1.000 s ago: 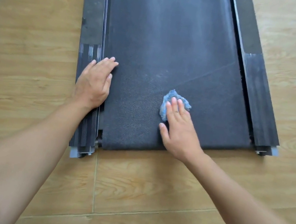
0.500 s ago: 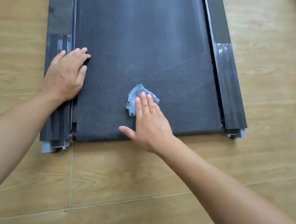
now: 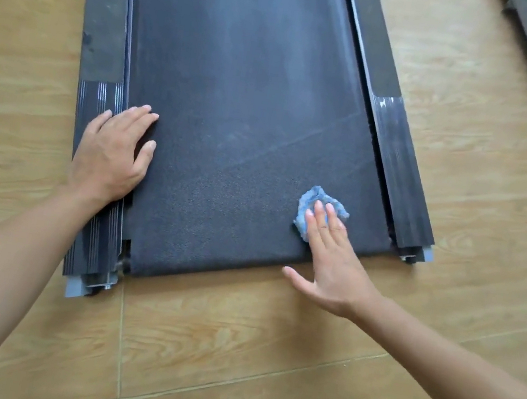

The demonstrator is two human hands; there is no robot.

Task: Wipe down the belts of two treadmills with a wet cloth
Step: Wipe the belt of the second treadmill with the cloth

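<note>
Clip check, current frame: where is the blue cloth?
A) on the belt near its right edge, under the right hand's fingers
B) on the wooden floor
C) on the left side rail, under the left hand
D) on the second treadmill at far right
A: the blue cloth lies on the belt close to the right rail, pressed by the straight fingers of the right hand; the left hand rests flat, without any cloth.
</note>
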